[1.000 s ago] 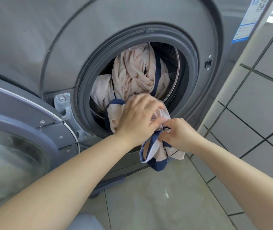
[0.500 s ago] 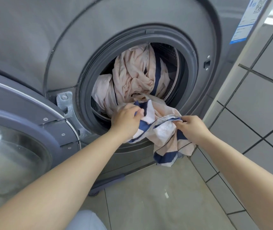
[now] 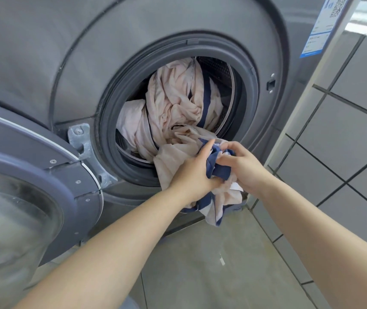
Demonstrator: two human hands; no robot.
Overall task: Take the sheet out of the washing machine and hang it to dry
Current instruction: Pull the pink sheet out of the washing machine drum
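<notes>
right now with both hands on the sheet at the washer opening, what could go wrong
1. Most of the sheet is bunched inside the drum; a pull by the left hand and right hand may snag it on the door seal.
2. The loose end hangs low toward the floor and could drag there.
3. The open door stands close beside the left arm.

sheet: wrinkled cloth | washing machine: matt grey metal | door: glossy glass | wall tiles: smooth

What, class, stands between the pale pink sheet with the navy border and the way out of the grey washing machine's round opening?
Nothing visible. The grey door is swung open to the left, the opening's rubber rim is unblocked, and both the left hand and right hand already grip the pale pink, navy-bordered sheet at the rim.
</notes>
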